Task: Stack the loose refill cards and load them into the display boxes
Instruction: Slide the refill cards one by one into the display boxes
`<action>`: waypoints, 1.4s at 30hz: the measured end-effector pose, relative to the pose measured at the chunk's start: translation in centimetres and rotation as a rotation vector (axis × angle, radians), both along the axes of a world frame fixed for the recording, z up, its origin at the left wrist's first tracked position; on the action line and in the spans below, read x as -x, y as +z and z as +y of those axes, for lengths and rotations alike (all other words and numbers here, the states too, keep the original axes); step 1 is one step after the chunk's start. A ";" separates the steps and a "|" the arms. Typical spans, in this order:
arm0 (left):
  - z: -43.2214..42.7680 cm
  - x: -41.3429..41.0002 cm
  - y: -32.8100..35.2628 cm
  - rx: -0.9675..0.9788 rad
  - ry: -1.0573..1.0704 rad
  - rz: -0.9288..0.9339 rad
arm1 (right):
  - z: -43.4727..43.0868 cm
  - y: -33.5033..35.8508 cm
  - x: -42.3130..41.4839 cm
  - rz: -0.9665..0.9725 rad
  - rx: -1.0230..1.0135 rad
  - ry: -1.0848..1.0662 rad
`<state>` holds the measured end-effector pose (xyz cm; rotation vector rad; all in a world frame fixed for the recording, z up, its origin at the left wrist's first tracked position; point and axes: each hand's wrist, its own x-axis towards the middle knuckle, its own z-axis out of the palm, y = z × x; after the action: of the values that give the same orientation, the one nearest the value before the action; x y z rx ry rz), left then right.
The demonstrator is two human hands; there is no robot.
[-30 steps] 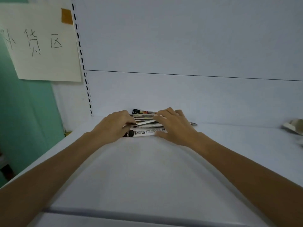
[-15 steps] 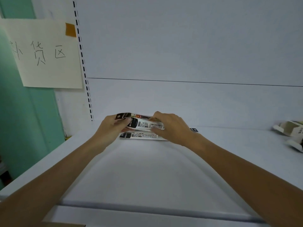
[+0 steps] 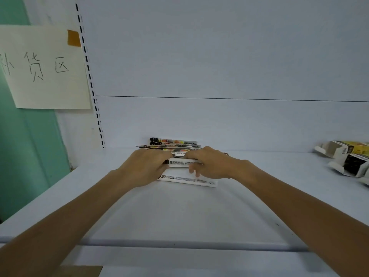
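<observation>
A small stack of long white refill cards (image 3: 179, 163) is held just above the white shelf, gripped at its left end by my left hand (image 3: 147, 166) and at its right end by my right hand (image 3: 211, 164). Below the hands another white card (image 3: 187, 179) lies flat on the shelf. Behind the hands several more loose cards (image 3: 171, 144) lie in an untidy pile against the back wall. Open display boxes (image 3: 347, 158) lie on their sides at the far right of the shelf.
The white shelf (image 3: 179, 212) has a rounded front edge close to me. A slotted upright (image 3: 89, 76) runs up the back wall at left, beside a taped paper sign (image 3: 44, 66) and a green wall.
Both hands have drawn back toward me with a small stack of cards, leaving the rest of the pile against the back wall. The camera view shifted left, showing more of the boxes.
</observation>
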<state>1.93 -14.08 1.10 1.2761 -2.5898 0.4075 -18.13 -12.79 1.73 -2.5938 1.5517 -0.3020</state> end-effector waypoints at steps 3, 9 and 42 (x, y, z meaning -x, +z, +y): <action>-0.4 0.1 -0.3 -0.091 0.015 0.103 | 0.6 0.1 0.4 0.026 0.039 -0.038; -1.0 -1.6 -0.5 -0.151 0.066 0.233 | 0.9 0.2 1.4 -0.036 0.006 -0.112; 1.4 5.8 -1.9 0.033 -0.058 -0.092 | 1.6 -2.7 3.7 -0.170 0.087 -0.217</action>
<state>-3.84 -12.70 -0.78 1.1944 -2.6766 0.5074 -21.87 -11.16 -1.00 -2.3880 1.7948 -0.6050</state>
